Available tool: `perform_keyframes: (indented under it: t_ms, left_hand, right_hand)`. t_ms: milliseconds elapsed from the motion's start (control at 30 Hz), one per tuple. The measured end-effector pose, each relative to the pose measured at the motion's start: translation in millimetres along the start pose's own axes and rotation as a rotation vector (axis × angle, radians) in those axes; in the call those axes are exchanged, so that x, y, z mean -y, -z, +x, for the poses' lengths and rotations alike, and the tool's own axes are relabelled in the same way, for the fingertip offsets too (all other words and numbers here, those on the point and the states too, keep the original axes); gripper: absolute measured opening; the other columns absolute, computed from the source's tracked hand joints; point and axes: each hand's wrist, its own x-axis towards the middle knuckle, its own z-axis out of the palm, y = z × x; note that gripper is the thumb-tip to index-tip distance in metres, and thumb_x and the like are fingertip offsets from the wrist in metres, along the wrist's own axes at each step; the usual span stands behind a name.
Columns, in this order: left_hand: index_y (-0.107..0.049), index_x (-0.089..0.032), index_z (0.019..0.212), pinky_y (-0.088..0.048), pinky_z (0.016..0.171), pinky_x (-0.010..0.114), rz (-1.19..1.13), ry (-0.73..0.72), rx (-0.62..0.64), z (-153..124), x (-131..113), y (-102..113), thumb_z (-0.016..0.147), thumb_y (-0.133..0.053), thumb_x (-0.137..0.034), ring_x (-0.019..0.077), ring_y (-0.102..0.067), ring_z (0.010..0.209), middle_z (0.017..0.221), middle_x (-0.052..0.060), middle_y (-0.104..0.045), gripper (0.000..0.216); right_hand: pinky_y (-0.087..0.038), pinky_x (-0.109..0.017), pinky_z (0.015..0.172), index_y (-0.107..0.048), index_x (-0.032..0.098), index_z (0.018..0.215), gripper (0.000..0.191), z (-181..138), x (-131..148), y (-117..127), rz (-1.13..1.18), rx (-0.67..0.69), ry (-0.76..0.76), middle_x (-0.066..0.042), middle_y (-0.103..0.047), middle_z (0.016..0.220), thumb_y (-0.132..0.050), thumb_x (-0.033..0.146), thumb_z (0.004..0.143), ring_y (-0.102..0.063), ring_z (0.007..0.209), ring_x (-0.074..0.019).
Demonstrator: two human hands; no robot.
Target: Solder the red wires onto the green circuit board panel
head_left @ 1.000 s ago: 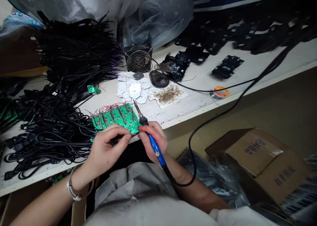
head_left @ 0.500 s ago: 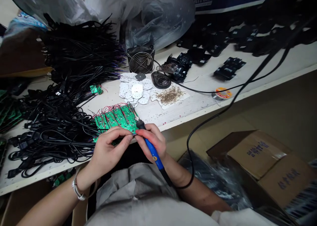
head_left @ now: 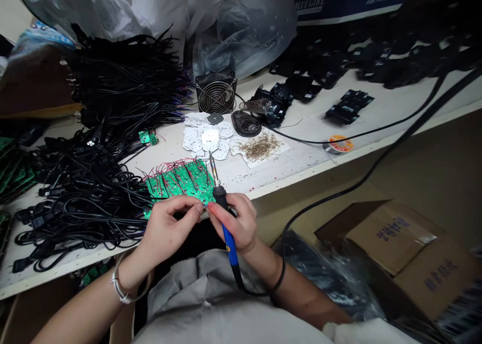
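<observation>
My right hand (head_left: 237, 223) is closed around a blue soldering iron (head_left: 229, 243), whose metal tip points up and away over the bench. The thumb and forefinger of that hand also pinch close to my left fingertips. My left hand (head_left: 167, 228) is closed in a pinch at the near edge of the green circuit board panel (head_left: 178, 181); what sits between its fingertips is too small to make out. Red and black wires stick up from the panel. Black power cords (head_left: 98, 203) lie heaped to the left of my left hand.
Behind the panel are white plates (head_left: 209, 139), a small fan (head_left: 216, 94), a coiled-spring iron stand (head_left: 246, 123) and brown bits on paper (head_left: 259, 147). A solder spool (head_left: 339, 144) lies near the bench edge. Black plastic housings (head_left: 348, 106) stand at right; cardboard boxes (head_left: 399, 233) below.
The soldering iron has swung more upright in my right hand, its tip moving right, off the panel. Its cord has shifted. Both hands stay pinched together at nearly the same place.
</observation>
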Motion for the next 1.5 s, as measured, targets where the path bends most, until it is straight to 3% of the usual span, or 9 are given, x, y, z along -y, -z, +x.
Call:
perform_keyframes:
  t_ms: [200, 367, 567, 700, 833, 1067, 1300, 1433, 1500]
  left_hand:
    - [-0.07, -0.016, 0.072, -0.049, 0.053, 0.02, -0.016, 0.063, 0.224, 11.5, -2.6, 11.4, 0.08, -0.063, -0.033, 0.0123, -0.06, 0.058, 0.065, 0.002, -0.069, 0.02]
    - [-0.064, -0.016, 0.072, -0.045, 0.05, 0.019, -0.03, 0.08, 0.146, 11.7, 2.6, 7.7, 0.082, -0.059, -0.035, 0.0104, -0.055, 0.054, 0.06, 0.0, -0.062, 0.023]
    - [-0.067, -0.017, 0.08, -0.049, 0.064, 0.022, 0.245, -0.239, 0.01, 5.5, 3.3, 8.3, 0.087, -0.059, -0.027, 0.0119, -0.062, 0.066, 0.073, 0.001, -0.069, 0.015]
    - [-0.065, -0.017, 0.084, -0.049, 0.068, 0.019, 0.317, -0.402, 0.015, 3.5, 3.0, 12.3, 0.089, -0.056, -0.018, 0.0107, -0.063, 0.071, 0.077, 0.001, -0.068, 0.01]
    - [-0.062, -0.016, 0.087, -0.049, 0.069, 0.018, 0.356, -0.487, 0.072, 2.8, 3.2, 14.1, 0.09, -0.055, -0.013, 0.0095, -0.061, 0.073, 0.079, 0.001, -0.065, 0.008]
    - [-0.058, -0.017, 0.086, -0.048, 0.066, 0.019, 0.361, -0.517, 0.156, 4.9, -2.0, 17.8, 0.092, -0.052, -0.012, 0.0098, -0.059, 0.072, 0.077, 0.0, -0.061, 0.009]
    - [-0.06, -0.017, 0.089, -0.049, 0.067, 0.022, 0.407, -0.57, 0.151, 11.6, -1.1, 21.3, 0.091, -0.054, -0.014, 0.0116, -0.06, 0.073, 0.079, 0.001, -0.064, 0.007]
    - [-0.059, -0.017, 0.082, -0.048, 0.071, 0.029, 0.519, -0.447, 0.114, 10.6, 4.6, 16.3, 0.091, -0.05, -0.017, 0.0153, -0.058, 0.075, 0.076, 0.003, -0.063, 0.013]
    - [-0.058, -0.017, 0.077, -0.047, 0.077, 0.034, 0.588, -0.383, 0.084, 8.9, 9.6, 12.1, 0.089, -0.05, -0.019, 0.0191, -0.06, 0.083, 0.084, 0.006, -0.066, 0.015]
  right_hand:
    - [-0.053, -0.026, 0.063, -0.072, 0.031, 0.085, 0.017, 7.7, -7.8, 5.1, -0.048, 0.037, 0.162, -0.002, -0.06, 0.076, -0.062, 0.018, 0.086, -0.057, 0.071, -0.0146]
    - [-0.052, -0.026, 0.061, -0.07, 0.028, 0.082, 0.015, 9.8, -3.3, 6.0, -0.046, 0.042, 0.158, -0.003, -0.058, 0.074, -0.061, 0.016, 0.086, -0.056, 0.069, -0.0155]
    - [-0.052, -0.026, 0.061, -0.067, 0.026, 0.094, 0.012, 2.0, 2.0, 1.2, 0.115, 0.053, -0.052, -0.003, -0.058, 0.084, -0.065, 0.018, 0.085, -0.058, 0.071, -0.0146]
    - [-0.053, -0.027, 0.065, -0.065, 0.023, 0.101, 0.013, 1.9, 4.8, -0.8, 0.202, 0.078, -0.159, -0.005, -0.056, 0.088, -0.06, 0.019, 0.089, -0.059, 0.076, -0.0157]
    - [-0.052, -0.026, 0.063, -0.064, 0.022, 0.098, 0.009, 6.0, 7.7, 0.6, 0.299, 0.095, -0.169, -0.003, -0.054, 0.088, -0.06, 0.022, 0.091, -0.058, 0.075, -0.0143]
    - [-0.049, -0.021, 0.056, -0.066, 0.022, 0.093, 0.006, 12.2, 9.3, 7.9, 0.42, 0.151, -0.237, -0.002, -0.051, 0.087, -0.061, 0.02, 0.09, -0.055, 0.069, -0.0106]
    - [-0.049, -0.026, 0.06, -0.067, 0.022, 0.087, 0.006, 9.7, 13.1, 0.3, 0.285, 0.068, -0.257, -0.002, -0.05, 0.083, -0.064, 0.018, 0.086, -0.055, 0.069, -0.013]
    - [-0.052, -0.027, 0.065, -0.066, 0.024, 0.104, 0.021, 6.7, 11.2, 14.6, 0.304, 0.011, -0.32, -0.002, -0.058, 0.085, -0.06, 0.012, 0.087, -0.06, 0.074, -0.0143]
    - [-0.053, -0.031, 0.069, -0.063, 0.024, 0.112, 0.03, 1.8, 10.5, 29.2, 0.342, -0.024, -0.317, -0.002, -0.062, 0.083, -0.058, 0.009, 0.086, -0.062, 0.074, -0.0159]
